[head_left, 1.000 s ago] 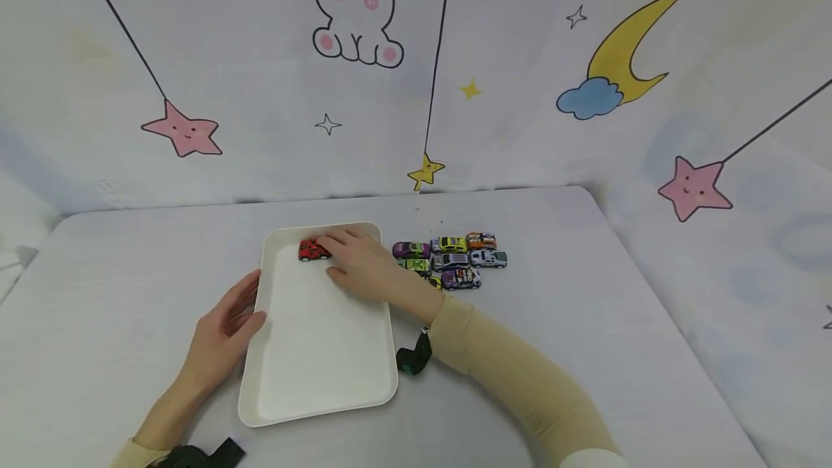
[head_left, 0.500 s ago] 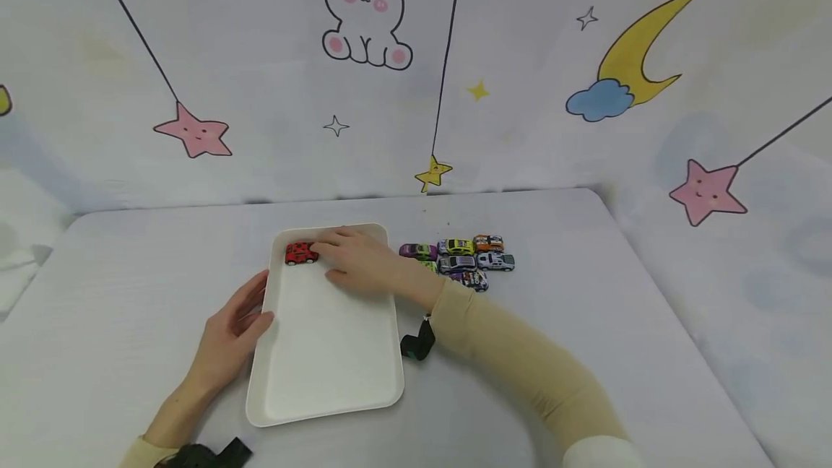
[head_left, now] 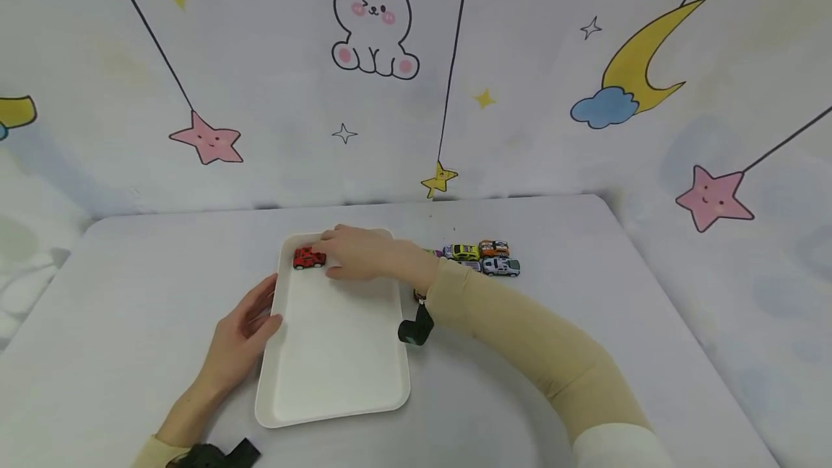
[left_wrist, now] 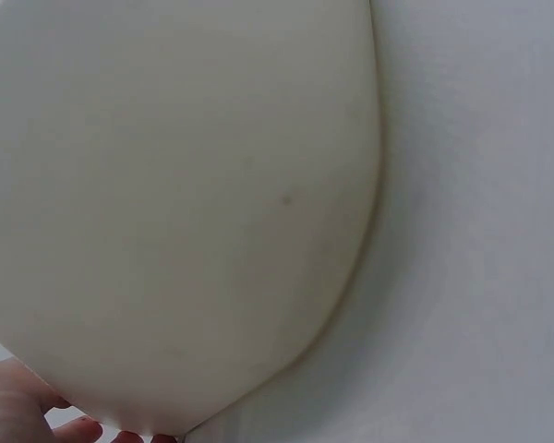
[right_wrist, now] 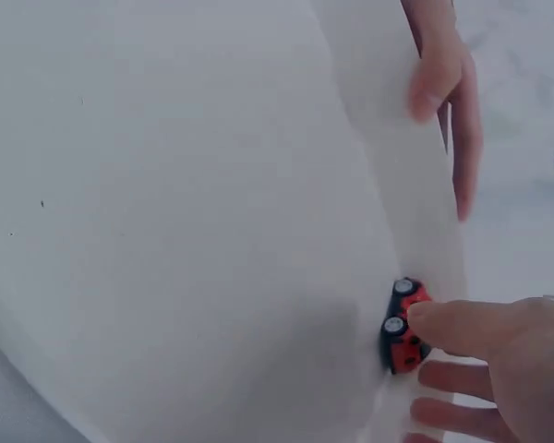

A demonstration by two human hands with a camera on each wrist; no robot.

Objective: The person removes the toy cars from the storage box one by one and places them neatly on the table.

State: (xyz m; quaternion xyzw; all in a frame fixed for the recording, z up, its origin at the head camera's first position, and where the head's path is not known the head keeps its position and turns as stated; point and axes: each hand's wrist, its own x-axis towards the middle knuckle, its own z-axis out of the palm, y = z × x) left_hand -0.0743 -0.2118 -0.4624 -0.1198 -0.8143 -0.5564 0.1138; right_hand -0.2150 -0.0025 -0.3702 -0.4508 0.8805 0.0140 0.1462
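Red toy car (head_left: 308,258) sits inside the white tray (head_left: 338,352), at the tray's far left corner, close against its far rim. The right hand (head_left: 354,253) reaches across the tray's far end with its fingertips on the car; in the right wrist view a fingertip (right_wrist: 443,325) rests on the car's roof with the fingers fairly straight, so it looks like a touch or push. Whether the thumb pinches the car from the other side cannot be told. The left hand (head_left: 243,327) rests with relaxed fingers against the tray's left rim, about midway along it, steadying the tray.

Beyond the tray's right side, a cluster of other toy cars (head_left: 484,258) stands on the bench (head_left: 585,352), partly hidden by the right sleeve (head_left: 520,338).

The risk, as I judge it: the car has wheels and lies under a light touch, so it could roll away along the smooth tray floor once let go. The sleeve passes just beside the cluster and could knock those cars about.
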